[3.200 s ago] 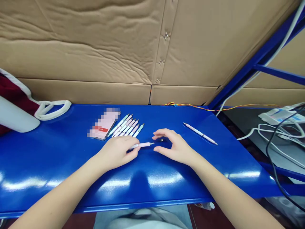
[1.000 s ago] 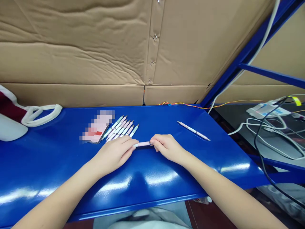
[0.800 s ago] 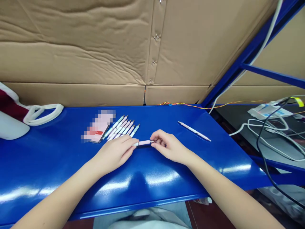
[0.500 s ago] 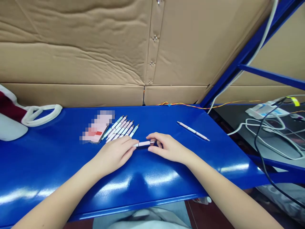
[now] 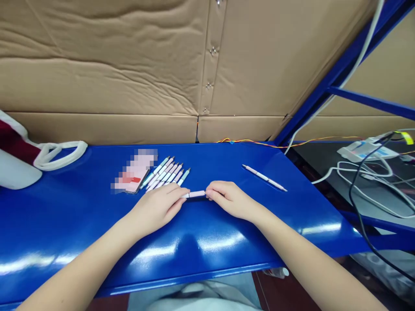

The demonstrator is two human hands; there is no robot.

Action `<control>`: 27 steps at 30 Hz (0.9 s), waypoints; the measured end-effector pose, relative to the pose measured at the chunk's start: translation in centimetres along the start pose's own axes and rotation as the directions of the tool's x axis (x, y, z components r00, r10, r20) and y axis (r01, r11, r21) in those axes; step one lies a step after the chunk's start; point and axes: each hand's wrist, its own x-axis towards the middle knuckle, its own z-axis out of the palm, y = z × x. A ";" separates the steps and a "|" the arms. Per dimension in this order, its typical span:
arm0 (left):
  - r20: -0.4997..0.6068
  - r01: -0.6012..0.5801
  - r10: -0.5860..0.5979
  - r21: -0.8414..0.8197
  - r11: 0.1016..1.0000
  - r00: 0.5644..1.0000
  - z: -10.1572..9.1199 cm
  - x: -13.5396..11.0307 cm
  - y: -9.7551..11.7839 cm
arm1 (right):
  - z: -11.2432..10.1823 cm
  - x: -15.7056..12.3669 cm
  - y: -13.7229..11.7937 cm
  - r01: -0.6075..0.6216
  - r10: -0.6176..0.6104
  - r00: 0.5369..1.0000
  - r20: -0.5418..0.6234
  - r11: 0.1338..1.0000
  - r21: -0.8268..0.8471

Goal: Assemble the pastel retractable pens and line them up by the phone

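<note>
A pale pink pen (image 5: 196, 194) lies level between my two hands, just above the blue table. My left hand (image 5: 160, 205) is closed around its left part and hides that end. The fingertips of my right hand (image 5: 227, 194) pinch the pen's right tip, covering it. Behind my left hand several pastel pens (image 5: 167, 172) lie side by side in a slanting row, their lower ends partly hidden by the hand. To the right, apart from both hands, a single white pen (image 5: 264, 177) rests on the table.
The blue table (image 5: 97, 242) backs onto a brown cardboard wall (image 5: 145, 86). Left of the pens lies a partly blurred pink packet (image 5: 132, 179). A white strap (image 5: 61, 155) is at far left. White cables (image 5: 372, 190) and a blue frame post (image 5: 301, 110) stand on the right.
My right fingers have closed onto the pen's right tip, which showed between them before. My left hand keeps its hold. The whole view has shifted slightly.
</note>
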 end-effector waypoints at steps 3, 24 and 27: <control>0.007 0.007 -0.007 0.002 1.000 1.000 0.1 0.0 0.0 | 0.1 0.0 0.0 -0.048 0.048 0.999 0.008 0.997 0.062; -0.028 0.010 -0.010 0.025 1.000 1.000 0.7 -0.2 0.4 | 0.1 0.2 0.2 0.047 -0.045 0.997 0.057 0.998 -0.044; -0.034 0.090 -0.088 0.047 0.995 0.996 0.7 0.1 0.9 | -1.6 -0.1 0.4 -0.048 0.047 0.999 -0.005 0.997 -0.068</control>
